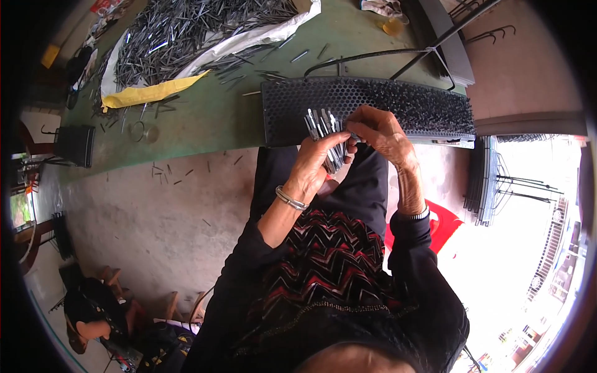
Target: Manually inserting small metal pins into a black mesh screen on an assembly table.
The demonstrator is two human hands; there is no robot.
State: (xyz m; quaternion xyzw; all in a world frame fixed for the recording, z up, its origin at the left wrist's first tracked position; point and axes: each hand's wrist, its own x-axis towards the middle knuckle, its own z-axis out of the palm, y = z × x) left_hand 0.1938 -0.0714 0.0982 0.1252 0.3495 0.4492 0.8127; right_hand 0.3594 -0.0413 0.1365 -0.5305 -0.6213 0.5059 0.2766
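My left hand (316, 160) is closed around a bundle of thin metal strips (324, 124), their ends sticking out above and below the fingers. Close against it on the right, my right hand (380, 132) has thumb and fingers pinched together at the bundle's side; what lies between those fingertips is too small to make out. Just beyond both hands lies a long black perforated rack (298, 102) at the table's near edge. Its right part is densely filled with upright dark pieces (423, 109), while its left part shows bare holes.
A large heap of loose metal strips (186, 37) lies on a white and yellow sheet (155, 93) on the green table (205, 127). Stray strips dot the concrete floor (155, 211). More black racks (482, 180) stand at right. A person (93, 311) sits at lower left.
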